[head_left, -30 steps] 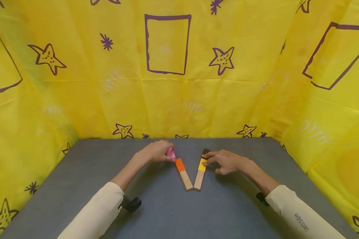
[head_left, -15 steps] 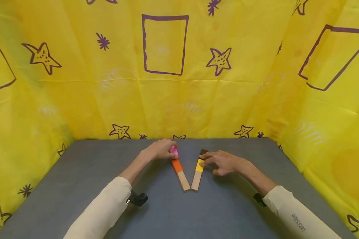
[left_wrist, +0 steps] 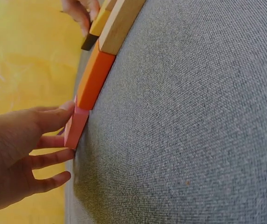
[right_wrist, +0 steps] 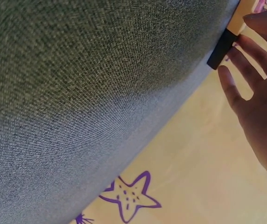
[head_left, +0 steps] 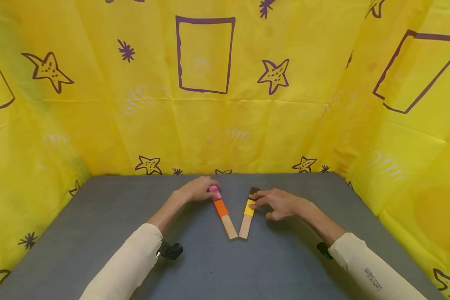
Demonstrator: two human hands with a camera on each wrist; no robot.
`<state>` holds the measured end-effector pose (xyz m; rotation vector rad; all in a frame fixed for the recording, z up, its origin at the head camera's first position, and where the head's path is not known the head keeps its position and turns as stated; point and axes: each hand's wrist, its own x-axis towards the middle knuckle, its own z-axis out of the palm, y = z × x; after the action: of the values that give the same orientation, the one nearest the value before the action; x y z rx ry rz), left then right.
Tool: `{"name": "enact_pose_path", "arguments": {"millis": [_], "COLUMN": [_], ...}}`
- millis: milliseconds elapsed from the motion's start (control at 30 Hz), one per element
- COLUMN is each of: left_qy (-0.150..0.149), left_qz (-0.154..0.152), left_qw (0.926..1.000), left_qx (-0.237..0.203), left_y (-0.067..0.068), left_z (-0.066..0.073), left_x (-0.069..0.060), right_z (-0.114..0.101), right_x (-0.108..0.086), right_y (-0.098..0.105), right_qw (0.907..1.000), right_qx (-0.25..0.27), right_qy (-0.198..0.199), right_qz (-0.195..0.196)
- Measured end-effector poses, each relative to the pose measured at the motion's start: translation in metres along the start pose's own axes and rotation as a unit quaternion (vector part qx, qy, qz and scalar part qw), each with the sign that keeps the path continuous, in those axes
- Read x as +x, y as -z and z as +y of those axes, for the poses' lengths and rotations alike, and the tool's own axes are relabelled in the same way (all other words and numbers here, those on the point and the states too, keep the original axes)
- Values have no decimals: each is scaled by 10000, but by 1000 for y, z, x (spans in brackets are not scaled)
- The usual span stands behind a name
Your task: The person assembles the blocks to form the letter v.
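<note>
Small blocks lie on the grey table in two slanting rows that meet at their near ends, like a V. In the left row come a plain wooden block (head_left: 229, 227), an orange block (head_left: 221, 208) and a pink block (head_left: 215, 193), end to end. A second wooden block (head_left: 245, 227), a yellow block (head_left: 249, 207) and a dark brown block (head_left: 253, 193) make up the right row. My left hand (left_wrist: 30, 144) touches the pink block, its fingers fairly straight and spread. Extended fingers of my right hand (head_left: 281, 204) rest on the yellow and dark brown blocks.
The grey cloth-covered table (head_left: 210, 266) reaches back to a yellow printed curtain (head_left: 206, 125), which also hangs at both sides. A dark wrist strap (head_left: 170, 251) shows below the left sleeve.
My left hand has brought the pink block against the far end of the orange block, then loosened its fingers. The right hand keeps its place on the right row.
</note>
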<state>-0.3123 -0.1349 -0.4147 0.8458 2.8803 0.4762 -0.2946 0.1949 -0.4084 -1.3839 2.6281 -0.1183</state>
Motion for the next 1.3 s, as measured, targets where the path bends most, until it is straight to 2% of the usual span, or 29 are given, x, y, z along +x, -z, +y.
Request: {"name": "enact_pose_path", "arguments": {"millis": [200, 667, 867, 1300], "left_qy": [-239, -326, -334, -177], "left_qz": [-96, -255, -257, -292], "left_qw": [9996, 9991, 9991, 9994], "left_qx": [-71, -71, -71, -76], "left_y": [1, 3, 4, 7], "left_z": [2, 6, 4, 5], "left_x": [-1, -2, -2, -5], "right_z": [0, 1, 0, 2], "right_x": [-2, -2, -2, 0], "right_y": [1, 1, 1, 6], "right_qw": [10000, 9999, 9997, 9994], "right_qx": [-17, 57, 103, 248], "right_qy": [7, -69, -193, -118], "right_qz": [-10, -78, -103, -206]}}
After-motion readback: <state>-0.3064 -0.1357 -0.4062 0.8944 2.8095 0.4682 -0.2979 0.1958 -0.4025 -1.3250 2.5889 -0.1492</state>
